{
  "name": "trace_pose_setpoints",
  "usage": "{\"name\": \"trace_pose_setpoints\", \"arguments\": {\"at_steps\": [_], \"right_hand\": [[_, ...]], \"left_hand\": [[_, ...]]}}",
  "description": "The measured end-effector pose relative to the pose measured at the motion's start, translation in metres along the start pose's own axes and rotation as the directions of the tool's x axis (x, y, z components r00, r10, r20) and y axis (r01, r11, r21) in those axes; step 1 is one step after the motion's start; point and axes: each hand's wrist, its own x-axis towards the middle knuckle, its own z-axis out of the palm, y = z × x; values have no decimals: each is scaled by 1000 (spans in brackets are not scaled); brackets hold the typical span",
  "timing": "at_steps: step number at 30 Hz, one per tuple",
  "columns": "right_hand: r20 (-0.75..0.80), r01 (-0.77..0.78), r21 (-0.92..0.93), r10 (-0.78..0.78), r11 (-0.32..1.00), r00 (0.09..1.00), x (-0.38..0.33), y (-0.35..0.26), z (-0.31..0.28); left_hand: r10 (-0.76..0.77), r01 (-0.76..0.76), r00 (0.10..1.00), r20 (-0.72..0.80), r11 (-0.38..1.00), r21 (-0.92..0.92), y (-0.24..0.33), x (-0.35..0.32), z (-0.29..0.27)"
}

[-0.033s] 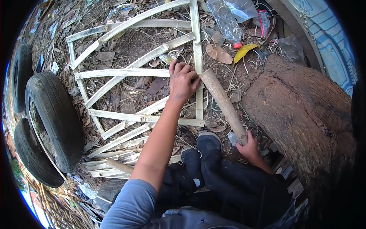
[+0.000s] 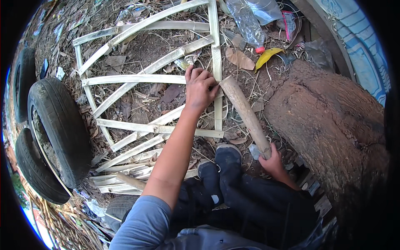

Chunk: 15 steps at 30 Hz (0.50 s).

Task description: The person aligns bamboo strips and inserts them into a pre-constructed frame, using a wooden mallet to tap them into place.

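Note:
A lattice of pale, split bamboo strips lies on the ground in front of me, its slats crossing one another. My left hand rests at the crossing of a horizontal slat and the upright strip on the right, fingers curled and thumb pinched in. Whatever sits between those fingertips is too small or hidden to make out. Low on the right, my right hand is closed round the near end of a thick, round wooden stick. The stick's far end reaches up beside my left fingers, close to the crossing.
Old tyres stand on the left. A large brown log fills the right side. Near the top lie a clear plastic bottle and a yellow leaf. Loose strips are heaped by my shoes.

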Motion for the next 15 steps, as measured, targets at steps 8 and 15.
{"name": "trace_pose_setpoints", "arguments": {"at_steps": [8, 15], "right_hand": [[44, 43, -89, -39, 995, 998, 2, -16, -5], [7, 95, -13, -95, 995, 995, 4, -11, -5]], "left_hand": [[-14, 15, 1000, -6, 1000, 23, 1, 2, 2], [15, -14, 1000, -2, 1000, 19, 1, 2, 0]]}}
